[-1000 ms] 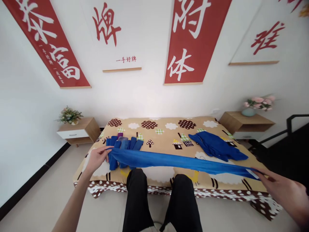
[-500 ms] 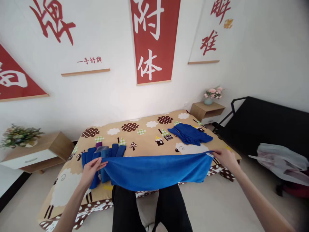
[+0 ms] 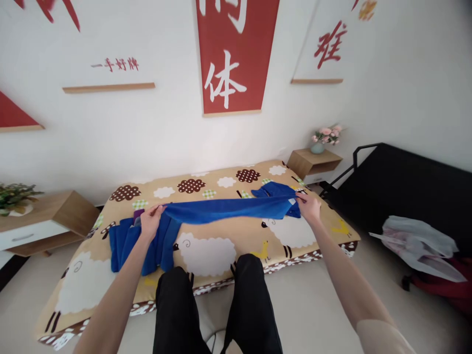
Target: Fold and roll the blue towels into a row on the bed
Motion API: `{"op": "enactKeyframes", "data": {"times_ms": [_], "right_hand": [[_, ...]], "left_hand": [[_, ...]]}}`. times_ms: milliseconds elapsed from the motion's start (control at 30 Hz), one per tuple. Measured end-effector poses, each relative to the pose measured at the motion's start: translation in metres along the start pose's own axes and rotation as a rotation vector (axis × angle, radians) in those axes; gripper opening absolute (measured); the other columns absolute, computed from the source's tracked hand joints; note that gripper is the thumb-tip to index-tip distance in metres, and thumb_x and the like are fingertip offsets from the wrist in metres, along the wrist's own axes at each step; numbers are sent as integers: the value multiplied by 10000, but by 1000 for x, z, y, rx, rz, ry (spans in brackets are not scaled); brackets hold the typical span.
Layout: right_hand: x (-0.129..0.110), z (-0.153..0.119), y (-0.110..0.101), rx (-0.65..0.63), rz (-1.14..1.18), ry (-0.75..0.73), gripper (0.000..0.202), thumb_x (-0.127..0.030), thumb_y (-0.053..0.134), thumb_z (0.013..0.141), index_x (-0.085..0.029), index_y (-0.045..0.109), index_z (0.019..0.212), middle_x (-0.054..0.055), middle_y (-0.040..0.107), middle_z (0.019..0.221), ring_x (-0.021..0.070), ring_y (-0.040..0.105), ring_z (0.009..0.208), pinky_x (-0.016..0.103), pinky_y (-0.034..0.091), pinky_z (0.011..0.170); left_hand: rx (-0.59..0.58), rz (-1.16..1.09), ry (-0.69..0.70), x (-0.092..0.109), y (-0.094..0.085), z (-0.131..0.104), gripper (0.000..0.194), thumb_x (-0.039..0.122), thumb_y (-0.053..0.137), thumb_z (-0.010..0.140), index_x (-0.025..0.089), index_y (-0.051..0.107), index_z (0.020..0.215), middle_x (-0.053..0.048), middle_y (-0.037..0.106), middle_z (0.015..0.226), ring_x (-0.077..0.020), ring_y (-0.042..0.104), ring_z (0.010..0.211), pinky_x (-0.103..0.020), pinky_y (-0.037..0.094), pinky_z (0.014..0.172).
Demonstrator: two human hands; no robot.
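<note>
A blue cloth is stretched in the air above the bed, long edge up, between my hands. My left hand pinches its left corner, in front of several rolled blue cloths on the bed's left part. At the other end my right hand grips the right corner, near a small white label. Behind that end lies a loose heap of blue cloth, partly hidden by the stretched one. A bit of purple cloth shows among the rolls.
The bed has a beige sheet with sheep prints. Nightstands stand left and right, with flowers on them. A black folded frame and a plastic bag are at the right. My knees touch the near side.
The stretched cloth has moved forward over the bed, away from me, and hangs flatter and narrower. Both hands have moved up and away with it; the view has shifted a little.
</note>
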State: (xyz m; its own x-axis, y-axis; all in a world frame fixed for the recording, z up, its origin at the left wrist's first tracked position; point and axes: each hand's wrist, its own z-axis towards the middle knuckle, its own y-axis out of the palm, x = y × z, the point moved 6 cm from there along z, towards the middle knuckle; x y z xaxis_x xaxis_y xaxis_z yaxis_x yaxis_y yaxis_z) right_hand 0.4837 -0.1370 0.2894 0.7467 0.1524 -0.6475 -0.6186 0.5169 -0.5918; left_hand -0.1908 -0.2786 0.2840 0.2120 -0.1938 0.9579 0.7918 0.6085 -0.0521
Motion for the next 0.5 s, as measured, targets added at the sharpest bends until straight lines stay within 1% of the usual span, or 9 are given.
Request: {"op": "enactKeyframes", "data": {"times_ms": [67, 100, 167, 267, 333, 433, 500], "right_hand": [[14, -6, 7, 12, 29, -35, 310, -268, 564, 807, -152, 800, 972, 120, 773, 1090, 272, 722, 1039, 390, 516, 1026], [23, -11, 13, -5, 35, -41, 307, -278, 566, 814, -158, 798, 976, 115, 772, 1100, 268, 721, 1048, 389, 518, 1027], [45, -24, 29, -67, 27, -15, 287, -279, 578, 819, -179, 797, 975, 106, 770, 1112, 266, 724, 1047, 390, 525, 1023], [87, -49, 62, -145, -29, 104, 231, -244, 615, 800, -199, 802, 927, 111, 774, 1091, 279, 723, 1055, 404, 519, 1036], [116, -67, 88, -193, -59, 184, 223, -216, 625, 785, -176, 801, 915, 127, 777, 1064, 288, 720, 1067, 411, 503, 1059], [153, -95, 127, -289, -86, 265, 259, -183, 600, 781, -115, 793, 941, 153, 773, 1065, 284, 719, 1076, 400, 487, 1079], [174, -115, 147, -361, -125, 283, 273, -180, 589, 792, -103, 789, 961, 160, 767, 1087, 279, 719, 1077, 401, 482, 1086]], "left_hand": [[13, 95, 33, -12, -6, -1, 469, 519, 709, 763, 125, 745, 1016, -129, 758, 1073, -254, 716, 1033, -435, 514, 1065], [7, 150, 31, -22, -9, -4, 462, 518, 692, 773, 129, 747, 1017, -129, 757, 1088, -256, 710, 1047, -431, 517, 1060], [-41, 276, 19, -45, -15, -12, 426, 503, 658, 795, 146, 752, 1007, -120, 757, 1103, -262, 697, 1072, -431, 514, 1058], [-181, 499, 4, -86, -17, -29, 356, 458, 599, 840, 180, 753, 1000, -96, 755, 1116, -256, 684, 1088, -427, 506, 1059], [-271, 661, -7, -116, -14, -41, 303, 413, 572, 853, 195, 752, 963, -89, 745, 1129, -245, 680, 1079, -404, 517, 1036], [-412, 892, -49, -161, -5, -60, 254, 339, 541, 864, 198, 748, 903, -97, 723, 1124, -230, 682, 1021, -367, 539, 975], [-567, 1023, -78, -190, 6, -77, 256, 286, 511, 883, 195, 748, 912, -101, 713, 1112, -230, 673, 1023, -361, 527, 979]]}}
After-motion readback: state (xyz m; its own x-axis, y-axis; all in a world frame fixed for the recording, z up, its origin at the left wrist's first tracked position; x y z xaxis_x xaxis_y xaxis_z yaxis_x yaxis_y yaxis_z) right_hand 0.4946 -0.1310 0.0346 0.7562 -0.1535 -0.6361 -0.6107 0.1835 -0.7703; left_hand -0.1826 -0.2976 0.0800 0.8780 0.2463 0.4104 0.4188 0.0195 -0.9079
